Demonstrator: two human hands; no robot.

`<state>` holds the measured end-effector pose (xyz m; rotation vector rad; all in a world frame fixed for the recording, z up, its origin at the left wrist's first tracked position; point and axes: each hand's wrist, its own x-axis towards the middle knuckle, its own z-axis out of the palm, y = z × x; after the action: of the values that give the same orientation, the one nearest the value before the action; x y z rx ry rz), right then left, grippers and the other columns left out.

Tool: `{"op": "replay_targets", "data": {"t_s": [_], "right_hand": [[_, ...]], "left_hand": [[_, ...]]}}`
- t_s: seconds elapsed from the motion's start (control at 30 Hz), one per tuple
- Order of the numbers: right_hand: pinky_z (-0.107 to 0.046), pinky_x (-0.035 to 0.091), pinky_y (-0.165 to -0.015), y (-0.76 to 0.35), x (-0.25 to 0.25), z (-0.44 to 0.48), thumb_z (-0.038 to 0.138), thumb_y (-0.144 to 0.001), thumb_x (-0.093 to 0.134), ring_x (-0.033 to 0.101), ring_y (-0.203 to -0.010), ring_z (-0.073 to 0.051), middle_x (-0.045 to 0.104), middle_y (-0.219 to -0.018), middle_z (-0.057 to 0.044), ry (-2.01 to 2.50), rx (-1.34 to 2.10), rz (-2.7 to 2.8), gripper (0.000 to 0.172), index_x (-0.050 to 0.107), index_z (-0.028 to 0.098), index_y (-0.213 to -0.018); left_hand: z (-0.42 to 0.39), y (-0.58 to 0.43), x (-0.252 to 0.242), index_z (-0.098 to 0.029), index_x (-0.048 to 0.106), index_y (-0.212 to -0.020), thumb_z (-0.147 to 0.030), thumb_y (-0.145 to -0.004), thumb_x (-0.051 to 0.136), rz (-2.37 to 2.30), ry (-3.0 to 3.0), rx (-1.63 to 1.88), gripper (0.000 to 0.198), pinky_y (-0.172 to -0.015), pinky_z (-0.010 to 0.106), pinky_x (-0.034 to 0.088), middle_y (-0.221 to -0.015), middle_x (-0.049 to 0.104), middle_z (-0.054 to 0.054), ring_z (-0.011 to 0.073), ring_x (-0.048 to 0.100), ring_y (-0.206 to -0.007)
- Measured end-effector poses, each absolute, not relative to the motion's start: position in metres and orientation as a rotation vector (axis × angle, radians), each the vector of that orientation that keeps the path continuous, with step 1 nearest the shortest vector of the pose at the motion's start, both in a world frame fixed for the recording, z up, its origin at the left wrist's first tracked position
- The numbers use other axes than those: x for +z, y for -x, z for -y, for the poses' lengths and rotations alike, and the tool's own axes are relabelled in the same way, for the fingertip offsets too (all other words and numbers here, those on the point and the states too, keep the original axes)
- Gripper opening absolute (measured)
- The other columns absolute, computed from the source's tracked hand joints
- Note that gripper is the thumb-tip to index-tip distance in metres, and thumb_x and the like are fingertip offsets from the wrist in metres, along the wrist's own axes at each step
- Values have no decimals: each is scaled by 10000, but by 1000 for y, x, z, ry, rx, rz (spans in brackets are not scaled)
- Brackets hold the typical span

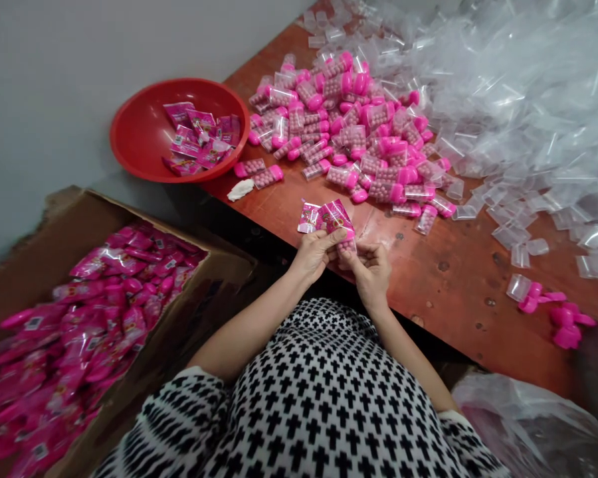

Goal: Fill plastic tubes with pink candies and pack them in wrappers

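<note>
At the table's near edge, my left hand [315,257] pinches a pink printed sachet [335,214] between thumb and fingers. My right hand [373,273] is closed on a small clear tube of pink candy balls [347,244], its pink cap up against the sachet. The two hands meet at the tube, and the fingers partly cover it. Another pink-and-white sachet [308,218] shows just beyond my left hand; whether it is held or lies on the table, I cannot tell. Past my hands spreads a heap of candy-filled tubes with pink caps [349,136].
A red bowl [129,143] with several sachets stands at the table's left edge, near a white crumpled scrap [240,190]. Empty clear tubes [518,119] are piled at the right, with pink plastic pieces [568,325] nearer. A cardboard box [179,318] of filled pink packets sits lower left.
</note>
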<state>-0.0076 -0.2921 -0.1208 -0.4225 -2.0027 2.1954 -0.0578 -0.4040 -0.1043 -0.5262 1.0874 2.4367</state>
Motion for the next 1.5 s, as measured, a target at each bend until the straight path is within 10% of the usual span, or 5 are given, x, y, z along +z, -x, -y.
{"op": "replay_targets", "data": {"t_s": [0.67, 0.87, 1.1, 1.33, 1.5], "right_hand": [[-290, 586, -514, 13, -116, 289, 430, -661, 834, 638, -523, -130, 674, -667, 52, 397, 2229, 1974, 370, 576, 222, -824], [-335, 640, -776, 4, -115, 284, 389, -686, 827, 723, -806, -151, 747, -944, -3, 293, 2470, 1929, 379, 686, 226, -997], [-222, 610, -590, 18, -114, 298, 380, -654, 849, 675, -602, -95, 687, -708, 51, 389, 2522, 1893, 323, 616, 192, -775], [-229, 606, -567, 21, -112, 305, 451, -728, 784, 696, -586, -112, 692, -689, 40, 214, 2583, 2004, 328, 611, 197, -839], [-213, 587, -542, 24, -120, 296, 485, -729, 771, 676, -559, -100, 668, -663, 46, 311, 2458, 2108, 350, 603, 190, -815]], "left_hand": [[395, 45, -105, -93, 639, -572, -317, -513, 923, -1092, 503, 2423, 367, -464, 231, 444, -538, 637, 18, 97, 558, -459], [407, 46, -104, -89, 679, -603, -307, -463, 945, -1012, 536, 2518, 371, -586, 218, 515, -603, 677, 32, 93, 609, -552], [412, 25, -98, -85, 657, -589, -296, -461, 951, -1081, 558, 2526, 384, -680, 283, 560, -642, 709, 60, 138, 667, -596], [537, 17, -94, -210, 671, -892, -687, -848, 543, -1570, 811, 3228, 496, -990, 369, 534, -972, 779, 16, 203, 716, -1021], [530, 36, -130, -247, 666, -1158, -495, -857, 666, -2524, 500, 2488, 390, -1082, 456, 457, -1199, 726, 70, 238, 658, -1169]]}}
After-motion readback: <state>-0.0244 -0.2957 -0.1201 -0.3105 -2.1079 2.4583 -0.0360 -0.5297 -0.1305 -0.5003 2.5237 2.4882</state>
